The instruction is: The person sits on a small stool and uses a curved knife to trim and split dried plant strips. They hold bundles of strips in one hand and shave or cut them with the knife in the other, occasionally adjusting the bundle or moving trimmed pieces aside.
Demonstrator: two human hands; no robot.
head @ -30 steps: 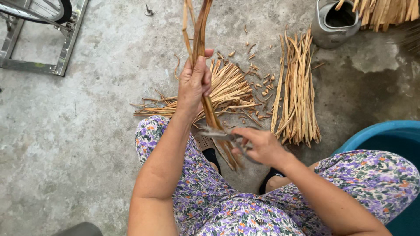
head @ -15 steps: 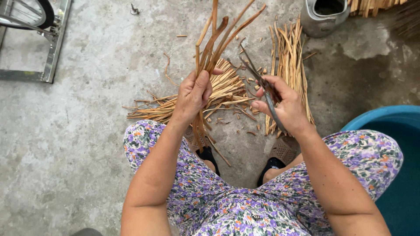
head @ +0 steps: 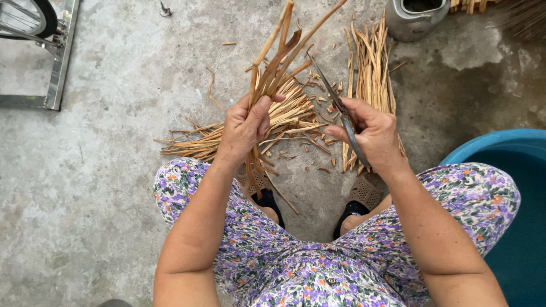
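Note:
My left hand (head: 245,126) grips a bunch of split brown cane strips (head: 280,62) that fan upward and also hang down below the fist. My right hand (head: 370,133) holds a thin dark metal knife (head: 333,98), its blade pointing up and left toward the strips. Between the hands, on the concrete floor, lies a heap of pale shaved strips (head: 284,122). A second bundle of longer strips (head: 372,68) lies behind my right hand.
A blue plastic tub (head: 515,187) stands at the right by my knee. A grey metal can (head: 414,18) sits at the top. A metal frame with a wheel (head: 54,51) is at the upper left. My knees in flowered fabric (head: 307,267) fill the bottom.
My right hand rose with the knife from low near my knees to beside the bunch. My left hand stayed on the strips, whose upper ends have splayed apart.

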